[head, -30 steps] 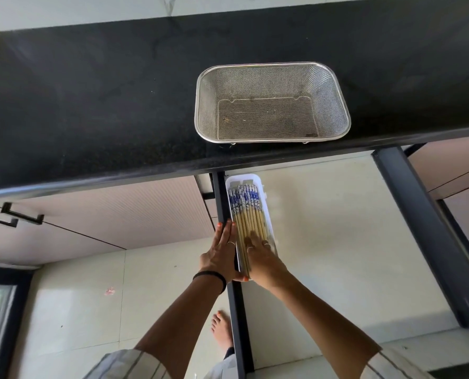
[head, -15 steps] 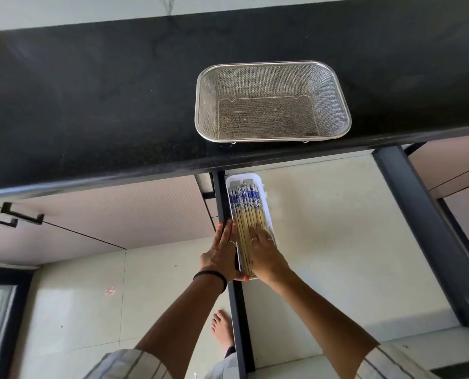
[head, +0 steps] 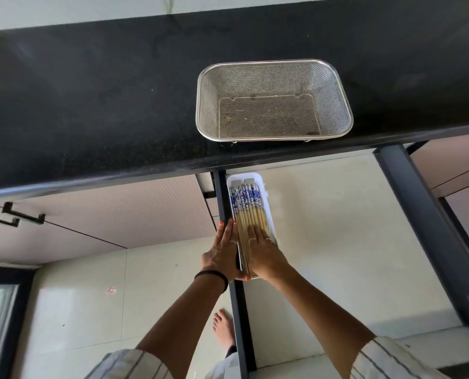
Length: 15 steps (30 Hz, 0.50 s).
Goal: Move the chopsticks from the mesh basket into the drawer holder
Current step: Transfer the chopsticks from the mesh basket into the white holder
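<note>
Fingers (head: 258, 233) flat on chopsticks (head: 248, 212)

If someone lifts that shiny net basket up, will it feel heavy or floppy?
Probably light: the mesh basket is thin wire net and holds no chopsticks now. It likely stays stiff, since a solid metal rim runs around its top. It might slide easily if pushed, because it stands on little feet on the smooth black counter.
</note>
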Motion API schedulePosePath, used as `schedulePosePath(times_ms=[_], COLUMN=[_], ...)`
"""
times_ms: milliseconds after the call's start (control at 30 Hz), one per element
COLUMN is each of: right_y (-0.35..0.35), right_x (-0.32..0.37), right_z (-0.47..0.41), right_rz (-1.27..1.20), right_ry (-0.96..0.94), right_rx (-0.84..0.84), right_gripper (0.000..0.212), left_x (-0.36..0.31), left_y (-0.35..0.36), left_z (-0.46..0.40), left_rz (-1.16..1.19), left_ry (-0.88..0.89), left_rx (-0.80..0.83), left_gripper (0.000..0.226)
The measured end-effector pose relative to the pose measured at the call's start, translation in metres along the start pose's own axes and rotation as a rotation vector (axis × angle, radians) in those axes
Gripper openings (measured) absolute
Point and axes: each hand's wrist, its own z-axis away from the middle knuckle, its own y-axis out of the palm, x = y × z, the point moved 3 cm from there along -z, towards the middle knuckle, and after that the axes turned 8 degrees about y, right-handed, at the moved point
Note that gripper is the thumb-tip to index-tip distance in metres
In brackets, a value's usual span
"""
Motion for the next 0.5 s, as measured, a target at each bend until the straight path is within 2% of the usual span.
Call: schedulePosePath(times_ms=[133, 333, 500], right_y=[0.008, 0.006, 0.013], right_x=[0.000, 0.000, -0.004], right_z=[0.004, 0.009, 0.014], right_rz=[0.028, -0.029, -0.037], right_ry=[-0.009, 0.000, 0.063], right_rx=[-0.005, -0.090, 0.011], right_gripper=[0.089, 0.082, 0.088], left_x=[0.000, 0.000, 0.000], left_y=[0.000, 0.000, 0.000], left_z=[0.000, 0.000, 0.001], left_rz=[0.011, 0.020, 0.012], left_ry=[-0.001, -0.002, 0.002], left_rx=[-0.010, -0.011, -0.006], left_gripper=[0.131, 0.130, 0.129])
